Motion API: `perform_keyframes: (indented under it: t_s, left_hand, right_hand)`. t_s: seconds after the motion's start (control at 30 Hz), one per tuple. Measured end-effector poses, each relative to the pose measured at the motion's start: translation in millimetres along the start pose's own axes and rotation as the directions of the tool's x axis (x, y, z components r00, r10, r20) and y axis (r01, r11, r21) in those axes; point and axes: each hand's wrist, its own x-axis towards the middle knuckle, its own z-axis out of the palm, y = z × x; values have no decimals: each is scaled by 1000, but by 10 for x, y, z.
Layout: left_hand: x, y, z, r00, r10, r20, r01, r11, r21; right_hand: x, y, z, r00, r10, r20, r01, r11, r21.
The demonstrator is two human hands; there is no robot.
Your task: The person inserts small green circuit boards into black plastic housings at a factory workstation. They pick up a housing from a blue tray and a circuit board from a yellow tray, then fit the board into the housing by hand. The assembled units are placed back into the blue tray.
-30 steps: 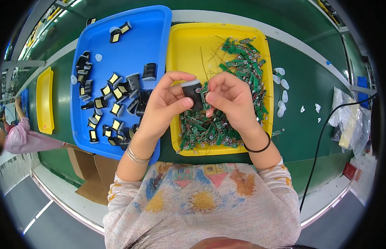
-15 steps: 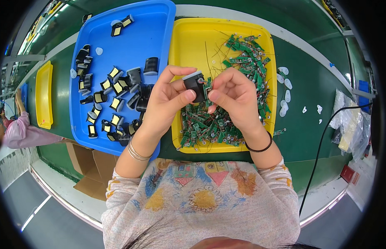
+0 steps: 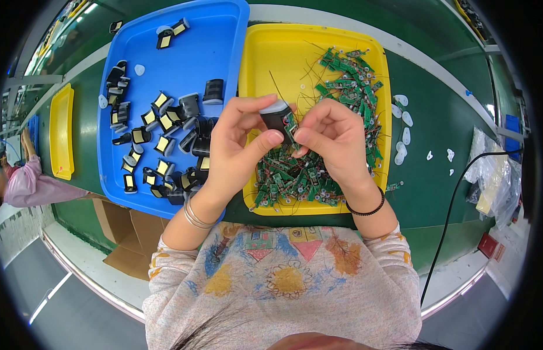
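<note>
My left hand (image 3: 241, 140) grips a black plastic housing (image 3: 275, 118) with a pale grey end, fingers behind it and thumb on its near side. Against the housing's right side lies a small green circuit board (image 3: 291, 127), pinched between the thumb and fingers of my right hand (image 3: 332, 140). A thin dark wire sticks up from around the board. Both hands are above the yellow tray (image 3: 271, 44), which holds a heap of green circuit boards (image 3: 294, 181) with wires. Further black housings, several with pale yellow pads, lie in the blue tray (image 3: 160, 70) on the left.
White teardrop-shaped pieces (image 3: 406, 136) lie on the green table right of the yellow tray. Farther right are clear plastic bags (image 3: 487, 169) and a black cable (image 3: 452, 210). At far left, a person in a pink sleeve (image 3: 35, 184) sits near another yellow tray (image 3: 62, 131). A cardboard box (image 3: 128, 233) stands below the table edge.
The green board has come up against the housing's side, where before it stood slightly apart. The housing has tilted a little, and the wire now leans left.
</note>
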Motion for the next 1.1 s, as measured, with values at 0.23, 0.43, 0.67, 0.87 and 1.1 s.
perform_keyframes:
  t_s: [0.23,0.43,0.67,0.87,1.1]
  left_hand:
    - [-15,-62,19,994,104,-44,-103,995,7]
    - [4,-42,13,996,85,2,-85,996,23]
    - [35,-110,-34,974,225,23,-225,955,192]
    - [80,70,-61,993,53,107,-74,977,199]
    - [65,74,-63,998,6,60,-5,1000,-11]
  right_hand:
    - [-18,51,37,998,-21,-52,22,1000,22]
    - [-11,1,10,1000,12,-16,-12,999,-37]
    - [1,-23,21,992,122,-30,-124,989,-76]
    - [-39,80,66,951,-308,23,241,692,-681]
    - [-25,180,105,830,-513,217,424,329,-844]
